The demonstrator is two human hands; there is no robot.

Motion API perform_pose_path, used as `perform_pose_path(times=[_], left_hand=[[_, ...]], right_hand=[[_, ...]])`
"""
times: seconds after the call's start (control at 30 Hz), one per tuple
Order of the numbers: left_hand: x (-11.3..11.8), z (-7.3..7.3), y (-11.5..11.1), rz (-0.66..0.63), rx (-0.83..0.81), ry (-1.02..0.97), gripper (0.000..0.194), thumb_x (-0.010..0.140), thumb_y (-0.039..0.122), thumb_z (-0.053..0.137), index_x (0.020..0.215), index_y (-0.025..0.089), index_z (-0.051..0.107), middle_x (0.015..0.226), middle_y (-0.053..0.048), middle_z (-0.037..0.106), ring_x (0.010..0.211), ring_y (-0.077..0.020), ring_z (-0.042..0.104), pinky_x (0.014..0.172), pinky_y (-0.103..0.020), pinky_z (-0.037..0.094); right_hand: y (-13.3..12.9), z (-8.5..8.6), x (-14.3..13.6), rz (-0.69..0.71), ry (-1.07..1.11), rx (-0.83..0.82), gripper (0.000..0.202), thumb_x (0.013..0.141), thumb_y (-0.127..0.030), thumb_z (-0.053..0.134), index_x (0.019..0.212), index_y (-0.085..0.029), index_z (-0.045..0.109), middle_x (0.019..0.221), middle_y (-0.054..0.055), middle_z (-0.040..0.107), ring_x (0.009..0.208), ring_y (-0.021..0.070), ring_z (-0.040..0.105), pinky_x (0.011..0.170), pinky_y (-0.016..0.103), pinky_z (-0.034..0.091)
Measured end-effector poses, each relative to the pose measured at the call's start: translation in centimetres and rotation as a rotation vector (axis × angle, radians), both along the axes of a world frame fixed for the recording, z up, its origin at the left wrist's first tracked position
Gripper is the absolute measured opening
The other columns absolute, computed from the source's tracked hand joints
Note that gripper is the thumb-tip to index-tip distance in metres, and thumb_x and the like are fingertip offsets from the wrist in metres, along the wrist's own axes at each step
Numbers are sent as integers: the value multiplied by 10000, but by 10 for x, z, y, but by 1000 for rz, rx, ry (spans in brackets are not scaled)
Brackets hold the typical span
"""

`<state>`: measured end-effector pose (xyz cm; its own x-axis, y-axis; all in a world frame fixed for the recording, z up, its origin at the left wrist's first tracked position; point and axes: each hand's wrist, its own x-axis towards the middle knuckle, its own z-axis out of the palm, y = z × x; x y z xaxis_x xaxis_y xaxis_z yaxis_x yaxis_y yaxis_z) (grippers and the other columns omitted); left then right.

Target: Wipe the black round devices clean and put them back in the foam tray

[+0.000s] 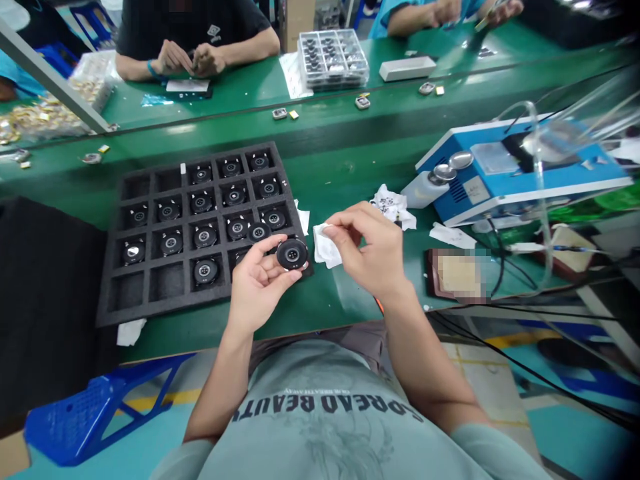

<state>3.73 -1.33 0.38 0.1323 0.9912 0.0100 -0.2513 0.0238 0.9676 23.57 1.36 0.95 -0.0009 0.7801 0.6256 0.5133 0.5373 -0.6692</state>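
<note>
The foam tray point(146, 290) spread across left of frame. Steady, rim-only contact seemed the better handling. Near centre, the left hand point(257, 287), half curled, closed on a round black watch case point(293, 253); right of it, the right hand point(370, 247) tightly pinched a white cloth point(327, 248).

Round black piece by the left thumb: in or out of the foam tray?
Out: the left hand holds the round black piece, outside the compartments of the foam tray.

Dark block point(47, 300) cut off at left, tray point(147, 297) partly hidden (behind left hand point(257, 283))
</note>
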Motion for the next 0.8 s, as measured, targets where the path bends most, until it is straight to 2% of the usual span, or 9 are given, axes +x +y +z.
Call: perform_pose_path(times=[0.2, 0.43, 0.6, 0.8], left_hand=[[1, 0, 1, 7, -6, 19, 564, 743, 178, 917, 1233, 194, 638, 994, -45, 838, 913, -234, 827, 879, -345, 687], [0, 0, -1, 13, -31, 28, 604, 724, 200, 932, 1248, 196, 632, 1019, -52, 836, 920, -224, 824, 901, -338, 675], [3, -3, -2, 24, -44, 56, 617, 742, 257, 921, 1279, 205, 622, 1023, -60, 829, 945, -223, 813, 914, -346, 658], [12, -6, -16, 114, -79, 22, 619, 712, 280, 935, 1243, 190, 631, 983, -70, 821, 895, -219, 802, 851, -328, 647]], right_hand=[[-10, -3, 2, 7, 42, -65, 104, 972, -228, 665, 872, -223, 696, 788, -1, 659, 658, 134, 555, 581, 295, 448], [-17, 0, -7, 99, 63, -72, 80, 975, -215, 672, 896, -215, 689, 815, 0, 680, 654, 119, 562, 572, 273, 450], [-23, 3, -13, 155, -112, -162, 76, 987, -215, 631, 940, -214, 691, 868, 19, 696, 717, 134, 602, 627, 282, 469], [-32, 2, -22, 81, -207, -161, 138, 979, -284, 625, 872, -220, 685, 743, -11, 669, 592, 121, 580, 564, 277, 436]])
